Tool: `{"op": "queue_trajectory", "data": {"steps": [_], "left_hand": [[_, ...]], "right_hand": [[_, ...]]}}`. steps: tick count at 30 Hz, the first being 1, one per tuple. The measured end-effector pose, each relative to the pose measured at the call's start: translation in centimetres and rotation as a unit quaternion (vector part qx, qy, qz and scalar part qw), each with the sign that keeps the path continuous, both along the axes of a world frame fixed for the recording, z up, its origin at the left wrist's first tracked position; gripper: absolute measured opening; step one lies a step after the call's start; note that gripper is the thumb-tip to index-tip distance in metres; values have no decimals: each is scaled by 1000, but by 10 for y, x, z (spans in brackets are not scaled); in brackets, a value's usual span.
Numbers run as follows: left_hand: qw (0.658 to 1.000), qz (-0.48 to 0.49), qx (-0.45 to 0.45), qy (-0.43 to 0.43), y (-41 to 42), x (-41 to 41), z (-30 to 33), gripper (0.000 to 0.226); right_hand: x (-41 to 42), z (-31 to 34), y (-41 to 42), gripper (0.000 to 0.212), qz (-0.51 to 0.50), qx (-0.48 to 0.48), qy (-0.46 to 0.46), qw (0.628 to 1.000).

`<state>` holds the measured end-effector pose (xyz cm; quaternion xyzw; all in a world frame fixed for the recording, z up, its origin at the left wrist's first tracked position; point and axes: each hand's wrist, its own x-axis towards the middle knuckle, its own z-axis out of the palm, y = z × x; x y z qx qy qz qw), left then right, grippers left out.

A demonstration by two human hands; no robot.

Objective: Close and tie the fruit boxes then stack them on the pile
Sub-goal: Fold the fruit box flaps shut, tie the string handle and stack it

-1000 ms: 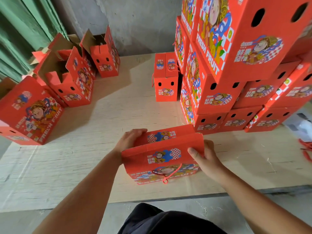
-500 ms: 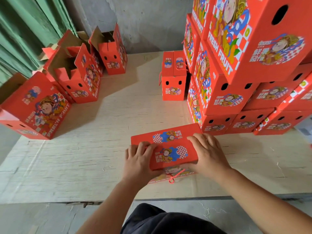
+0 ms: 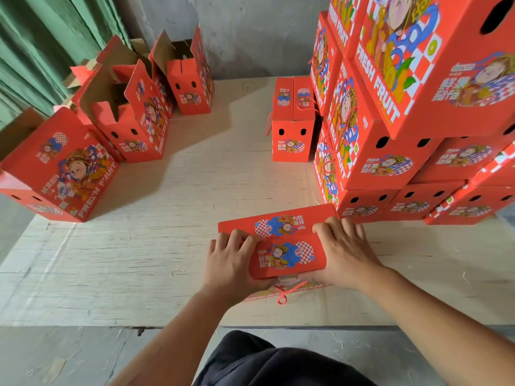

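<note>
Left hand [image 3: 231,263] and right hand [image 3: 344,254] flat on fruit box [image 3: 287,256], pale plywood table [image 3: 167,246], grey wall [image 3: 250,32]

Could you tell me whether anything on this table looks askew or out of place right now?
One closed box at the table's left edge lies tipped on its side, overhanging the edge, unlike the upright open boxes behind it. The stack on the right looks uneven. Nothing looks spilled or torn.

i count one fruit box [image 3: 281,243] under two hands, one closed box [image 3: 292,126] standing alone mid-table, four open boxes [image 3: 133,118] at the left, and at least nine stacked boxes [image 3: 390,151] in the pile on the right.
</note>
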<state>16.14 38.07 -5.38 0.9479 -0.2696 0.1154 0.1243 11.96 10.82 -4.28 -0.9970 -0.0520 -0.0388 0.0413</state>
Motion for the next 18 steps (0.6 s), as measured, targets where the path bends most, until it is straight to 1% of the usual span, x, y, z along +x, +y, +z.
{"op": "queue_trajectory", "data": {"steps": [3,5,9,11,13,15,17,18], "left_hand": [[1000,2,22,-3,-2,3,2,94],[999,5,37,1,-3,4,3,97],[998,23,61,14,-7,5,5,102],[997,38,63,13,-11,3,5,104],[997,46,55,15,-13,0,3,105],[998,47,41,11,-13,-2,2,108],[999,37,4,8,-9,-6,1,109],[999,33,-39,15,-6,-8,1,106]], "right_hand": [[0,-2,-1,113,-4,-3,-9,1000],[0,-2,-2,120,-6,1,5,1000],[8,3,-1,138,-9,28,118,993],[14,4,-2,140,-12,50,168,984],[17,6,-3,140,-10,51,188,981],[12,7,-2,138,-6,35,157,987],[-1,5,1,128,6,27,74,997],[-7,3,3,119,13,38,28,999]]}}
